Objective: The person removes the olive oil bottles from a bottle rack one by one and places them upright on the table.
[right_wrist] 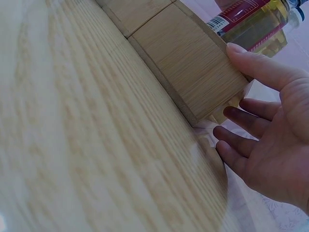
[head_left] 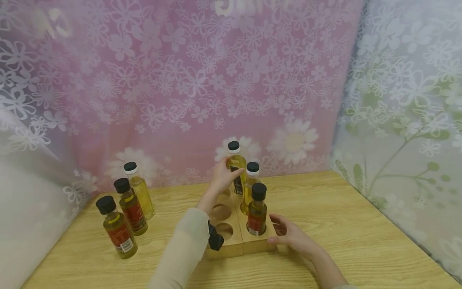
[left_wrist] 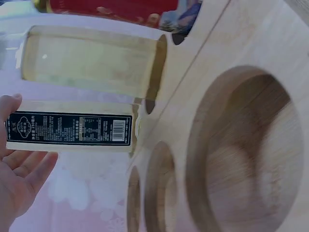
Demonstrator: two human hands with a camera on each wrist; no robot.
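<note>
Head view: the left hand is pinching a black-label bottle upright at the back of the right block; I can't tell if it is sitting in a hole. A pale bottle and a red bottle are standing in front of it. The right hand is touching the block's corner, fingers loosely spread. The left block is sitting alongside. Three bottles are standing farther left on the tabletop.

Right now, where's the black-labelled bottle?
In the head view, the black-labelled bottle is in the left hand, behind and left of the two bottles in the rack.
</note>
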